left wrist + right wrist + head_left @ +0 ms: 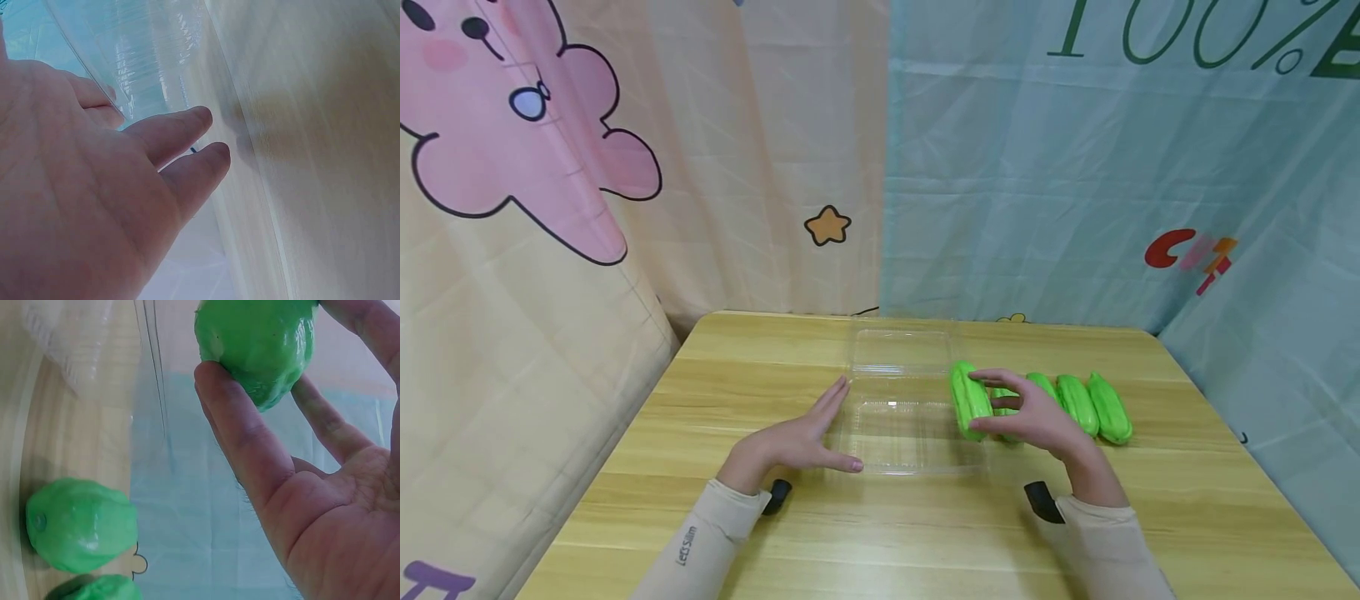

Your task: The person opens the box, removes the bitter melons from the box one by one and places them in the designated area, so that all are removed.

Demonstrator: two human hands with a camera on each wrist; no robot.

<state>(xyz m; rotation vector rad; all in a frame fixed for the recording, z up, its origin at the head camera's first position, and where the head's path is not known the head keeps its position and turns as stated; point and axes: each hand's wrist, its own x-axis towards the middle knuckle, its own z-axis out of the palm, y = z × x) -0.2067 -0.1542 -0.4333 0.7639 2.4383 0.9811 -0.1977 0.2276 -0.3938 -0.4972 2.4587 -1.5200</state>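
Note:
My right hand (1033,412) pinches a long, glossy, bright green vegetable-shaped toy (968,400) between thumb and fingers. In the right wrist view that green toy (259,347) is raised off the table. It is at the right side of a clear plastic clamshell box (917,471), which stands with its lid (902,337) folded back. Through the transparent walls I see the wood below. At the box's left side is my left hand (797,437), fingers straight and thumb spread; in the left wrist view its fingers (181,131) are by the clear plastic wall.
Several more green toys (1108,408) lie in a row on the wooden table (865,533), right of the box, partly behind my right hand. Printed curtains (1000,208) hang close behind the table and along both sides.

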